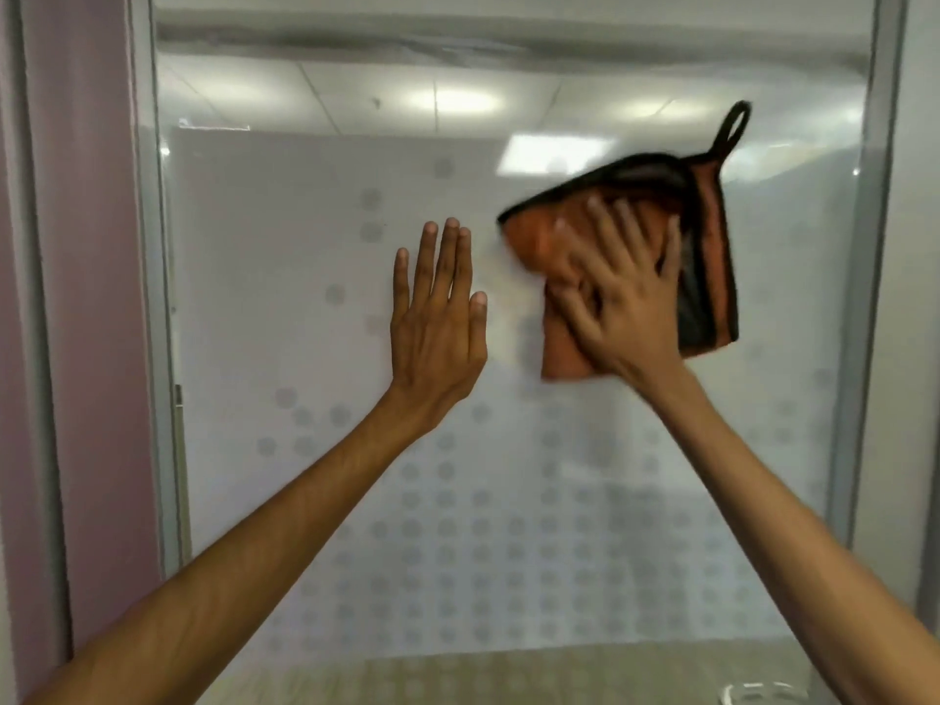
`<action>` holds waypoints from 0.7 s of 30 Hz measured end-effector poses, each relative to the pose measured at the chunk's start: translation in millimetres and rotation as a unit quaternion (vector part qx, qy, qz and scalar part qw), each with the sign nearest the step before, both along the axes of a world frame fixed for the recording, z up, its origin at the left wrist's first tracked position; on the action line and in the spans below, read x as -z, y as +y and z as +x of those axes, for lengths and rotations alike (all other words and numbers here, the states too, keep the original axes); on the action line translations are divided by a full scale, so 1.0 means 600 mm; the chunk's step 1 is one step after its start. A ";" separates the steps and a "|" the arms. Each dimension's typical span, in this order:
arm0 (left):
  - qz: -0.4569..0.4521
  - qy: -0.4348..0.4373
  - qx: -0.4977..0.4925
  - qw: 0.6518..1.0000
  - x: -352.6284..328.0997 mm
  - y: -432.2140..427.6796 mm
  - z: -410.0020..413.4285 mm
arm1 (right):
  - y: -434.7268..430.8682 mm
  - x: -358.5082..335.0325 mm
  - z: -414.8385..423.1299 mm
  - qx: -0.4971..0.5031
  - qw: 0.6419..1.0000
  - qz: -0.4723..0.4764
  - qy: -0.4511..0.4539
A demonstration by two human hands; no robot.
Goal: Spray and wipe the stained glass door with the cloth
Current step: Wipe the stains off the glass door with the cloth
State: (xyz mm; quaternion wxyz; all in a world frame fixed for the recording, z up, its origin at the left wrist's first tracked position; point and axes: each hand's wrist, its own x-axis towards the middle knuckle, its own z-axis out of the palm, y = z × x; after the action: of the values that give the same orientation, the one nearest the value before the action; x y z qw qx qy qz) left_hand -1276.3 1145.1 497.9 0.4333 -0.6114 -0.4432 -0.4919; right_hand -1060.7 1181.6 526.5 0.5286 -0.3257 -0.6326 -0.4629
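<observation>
Being pressed to the glass door (pixel 285 318), the orange cloth (pixel 709 231) is pinned by the flat, spread right hand (pixel 630 318); the left hand (pixel 437 333) is laid open alongside.

Glossy glass door (pixel 508 84); matt fabric cloth (pixel 709 256)

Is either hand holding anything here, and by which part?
Nothing is gripped. The right hand presses the orange cloth flat against the glass door, spread fingers over its lower left part; the left hand rests open on the glass.
</observation>
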 end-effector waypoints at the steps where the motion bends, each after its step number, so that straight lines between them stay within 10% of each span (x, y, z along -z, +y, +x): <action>1: 0.001 -0.003 0.002 1.000 0.003 0.001 0.007 | 0.000 0.033 0.019 0.016 0.999 -0.002 -0.041; 10: 0.018 -0.017 -0.036 0.999 0.008 0.021 0.036 | 0.014 -0.108 0.081 0.027 0.994 -0.013 0.106; 17: 0.002 -0.015 -0.041 0.999 0.007 0.020 0.054 | 0.016 0.037 0.144 0.028 0.997 0.003 -0.076; 21: -0.001 0.010 -0.055 0.998 0.008 0.022 0.054 | 0.018 -0.086 0.186 0.043 0.997 -0.030 0.058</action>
State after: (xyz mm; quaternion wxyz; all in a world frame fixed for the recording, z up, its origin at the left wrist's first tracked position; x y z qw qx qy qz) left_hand -1243.7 1158.6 493.4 0.4636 -0.5915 -0.4720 -0.4609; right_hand -949.3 1192.2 577.8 0.5339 -0.3948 -0.5996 -0.4467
